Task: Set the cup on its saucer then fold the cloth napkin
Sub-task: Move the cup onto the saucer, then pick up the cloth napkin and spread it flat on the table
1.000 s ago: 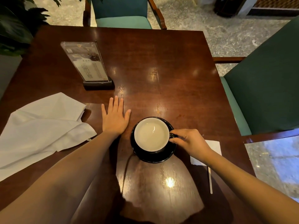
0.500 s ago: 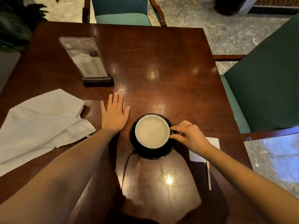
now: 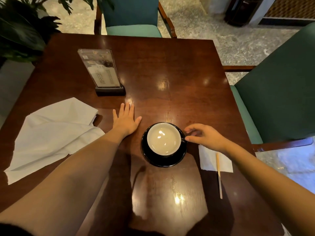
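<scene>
A black cup (image 3: pixel 163 139) with a pale cream inside stands on its black saucer (image 3: pixel 164 160) near the middle of the dark wooden table (image 3: pixel 179 79). My right hand (image 3: pixel 205 137) hovers just right of the cup's handle, fingers spread, thumb tip close to the handle, holding nothing. My left hand (image 3: pixel 125 120) lies flat on the table, palm down, left of the saucer. A white cloth napkin (image 3: pixel 51 133) lies crumpled and unfolded at the table's left side, apart from both hands.
A menu stand (image 3: pixel 102 72) on a dark base stands behind my left hand. A paper napkin (image 3: pixel 208 159) with a wooden stir stick (image 3: pixel 218 176) lies right of the saucer. Green chairs (image 3: pixel 279 92) flank the far and right sides; a plant (image 3: pixel 20 31) sits at far left.
My right hand has let go of the cup's handle and opened its fingers, drawing slightly to the right. The cup stays on the saucer. My left hand has not moved.
</scene>
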`<act>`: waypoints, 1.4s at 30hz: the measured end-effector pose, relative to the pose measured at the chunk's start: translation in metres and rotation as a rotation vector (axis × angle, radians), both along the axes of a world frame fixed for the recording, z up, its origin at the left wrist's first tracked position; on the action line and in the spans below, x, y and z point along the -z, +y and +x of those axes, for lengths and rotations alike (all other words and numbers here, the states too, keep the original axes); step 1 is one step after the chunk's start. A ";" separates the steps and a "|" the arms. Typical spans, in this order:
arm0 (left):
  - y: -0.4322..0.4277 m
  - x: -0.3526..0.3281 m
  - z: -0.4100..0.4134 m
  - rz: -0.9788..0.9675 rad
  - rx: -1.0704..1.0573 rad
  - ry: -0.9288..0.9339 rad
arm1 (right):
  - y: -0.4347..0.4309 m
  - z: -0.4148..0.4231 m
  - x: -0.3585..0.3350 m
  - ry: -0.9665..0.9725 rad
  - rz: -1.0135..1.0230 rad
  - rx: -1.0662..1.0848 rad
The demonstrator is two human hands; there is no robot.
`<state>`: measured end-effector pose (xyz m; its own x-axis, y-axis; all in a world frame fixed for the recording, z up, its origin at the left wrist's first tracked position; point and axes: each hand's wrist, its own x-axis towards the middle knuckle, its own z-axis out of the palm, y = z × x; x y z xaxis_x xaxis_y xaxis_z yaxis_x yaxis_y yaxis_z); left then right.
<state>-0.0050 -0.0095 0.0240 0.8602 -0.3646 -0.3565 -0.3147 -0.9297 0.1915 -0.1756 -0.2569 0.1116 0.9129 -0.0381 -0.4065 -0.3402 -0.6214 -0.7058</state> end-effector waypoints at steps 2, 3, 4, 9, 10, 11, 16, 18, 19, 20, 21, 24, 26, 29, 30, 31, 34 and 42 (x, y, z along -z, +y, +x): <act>0.004 -0.014 0.008 0.034 0.037 0.073 | 0.001 0.011 -0.013 0.048 -0.047 0.001; 0.007 -0.020 0.012 0.038 0.057 0.105 | 0.004 0.018 -0.019 0.071 -0.075 -0.010; 0.010 -0.026 0.015 0.037 0.083 0.139 | 0.010 0.027 -0.026 0.087 -0.108 -0.029; 0.033 -0.054 0.026 0.065 0.201 0.243 | 0.049 0.080 -0.051 0.211 -0.396 -0.079; 0.041 -0.061 0.028 0.060 0.204 0.236 | 0.061 0.092 -0.055 0.229 -0.462 -0.105; 0.051 -0.068 0.030 0.051 0.196 0.229 | 0.074 0.102 -0.060 0.249 -0.511 -0.135; 0.122 -0.096 0.035 -0.039 0.098 0.195 | 0.148 0.143 -0.062 0.264 -0.555 -0.224; 0.158 -0.097 0.034 -0.056 0.046 0.159 | 0.179 0.151 -0.052 0.237 -0.508 -0.253; 0.176 -0.094 0.033 -0.052 0.018 0.148 | 0.194 0.153 -0.047 0.217 -0.497 -0.278; 0.194 -0.090 0.030 -0.045 -0.009 0.146 | 0.209 0.154 -0.041 0.206 -0.488 -0.305; 0.211 -0.086 0.027 -0.035 -0.029 0.147 | 0.223 0.154 -0.035 0.196 -0.467 -0.329; 0.254 -0.068 0.010 0.023 -0.021 0.119 | 0.258 0.147 -0.013 0.169 -0.415 -0.420; 0.276 -0.056 -0.003 0.037 0.021 0.070 | 0.276 0.138 0.004 0.142 -0.357 -0.433; 0.294 -0.044 -0.023 -0.009 0.034 0.044 | 0.298 0.123 0.027 0.111 -0.261 -0.309; 0.297 -0.039 -0.027 -0.017 0.040 0.042 | 0.304 0.120 0.034 0.094 -0.268 -0.266; 0.298 -0.035 -0.032 -0.010 0.054 0.032 | 0.310 0.118 0.039 0.072 -0.285 -0.231; 0.299 -0.026 -0.042 0.027 0.055 -0.010 | 0.322 0.117 0.040 -0.028 -0.288 -0.122; 0.268 -0.053 -0.046 -0.240 -0.181 -0.241 | 0.339 0.140 -0.013 -0.229 -0.017 -0.111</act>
